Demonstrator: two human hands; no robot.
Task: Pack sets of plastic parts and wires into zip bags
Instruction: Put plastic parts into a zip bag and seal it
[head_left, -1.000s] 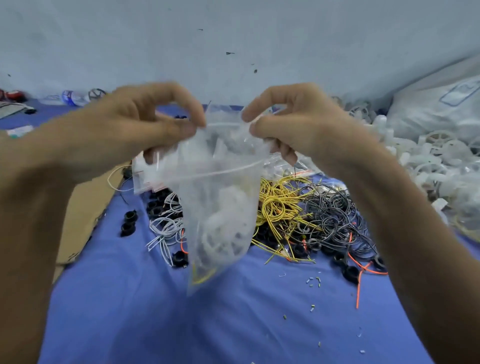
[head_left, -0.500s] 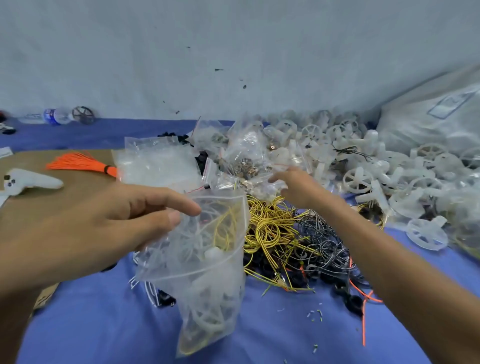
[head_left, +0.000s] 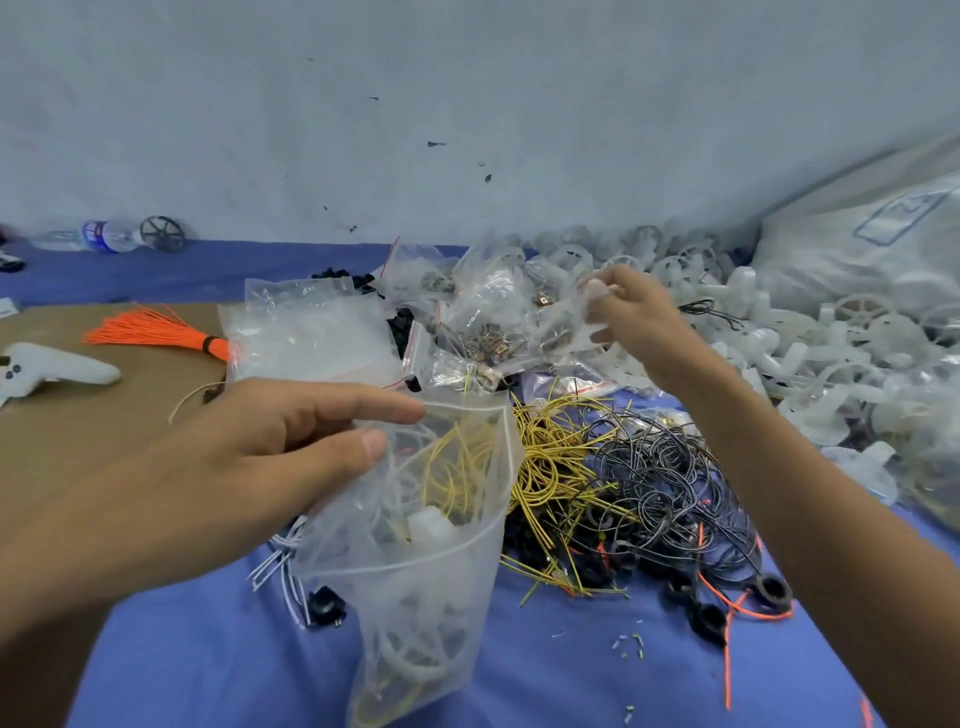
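- Near the middle of the head view, the left hand (head_left: 270, 452) holds a clear zip bag (head_left: 436, 561) by its upper left corner, thumb below and straight fingers above pinching the film.
- This bag hangs open-mouthed above the blue cloth (head_left: 519, 675); inside it are loops of yellow wire, white plastic pieces and a pale ring-shaped part near the bottom.
- Farther back, the right hand (head_left: 639, 317) reaches over a heap of small bags of metal parts (head_left: 483, 332). Its fingers (head_left: 597, 288) are curled against clear film there, but blur hides whether they actually grip it.
- Just behind the held bag lie yellow wires (head_left: 550, 457), with black wires (head_left: 665, 478) tangled beside them on the right.
- White plastic parts (head_left: 779, 338) are piled along the right, against a large white sack (head_left: 857, 244).
- A stack of empty zip bags (head_left: 311, 332) rests at the edge of the cardboard (head_left: 104, 415), next to an orange wire bundle (head_left: 156, 332) and a white controller (head_left: 57, 369).
- White wires (head_left: 280, 561) poke out from under the left wrist.
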